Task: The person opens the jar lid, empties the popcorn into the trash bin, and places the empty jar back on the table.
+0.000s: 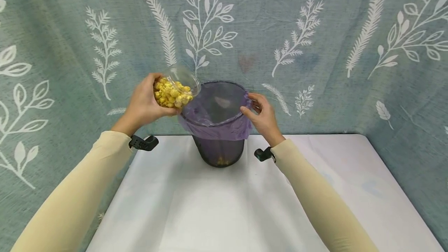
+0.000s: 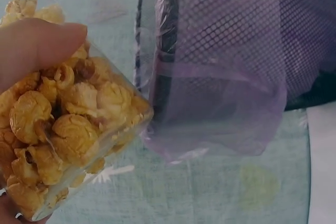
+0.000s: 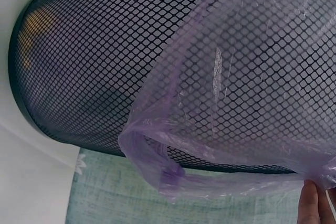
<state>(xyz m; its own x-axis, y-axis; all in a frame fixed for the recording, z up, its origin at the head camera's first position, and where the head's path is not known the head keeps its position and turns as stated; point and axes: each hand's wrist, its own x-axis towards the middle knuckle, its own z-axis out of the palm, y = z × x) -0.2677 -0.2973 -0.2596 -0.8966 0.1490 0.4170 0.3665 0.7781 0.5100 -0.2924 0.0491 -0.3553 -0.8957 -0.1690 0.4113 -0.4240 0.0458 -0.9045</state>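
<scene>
My left hand (image 1: 145, 100) grips a clear plastic jar of yellow popcorn (image 1: 171, 92), tilted with its mouth toward the trash can (image 1: 222, 149). In the left wrist view the popcorn (image 2: 73, 124) fills much of the jar, and the thumb lies across its side. The can is black mesh, lined with a purple plastic bag (image 1: 224, 130) folded over its rim. At the can's right rim my right hand (image 1: 264, 118) holds the bag's edge between thumb and fingers. Some yellow pieces (image 3: 39, 30) show through the mesh at the can's bottom.
The can stands near the back edge of a white table (image 1: 210, 205). A green curtain (image 1: 252, 22) with white leaf prints hangs close behind it and along both sides. Black bands (image 1: 143, 142) sit on both wrists.
</scene>
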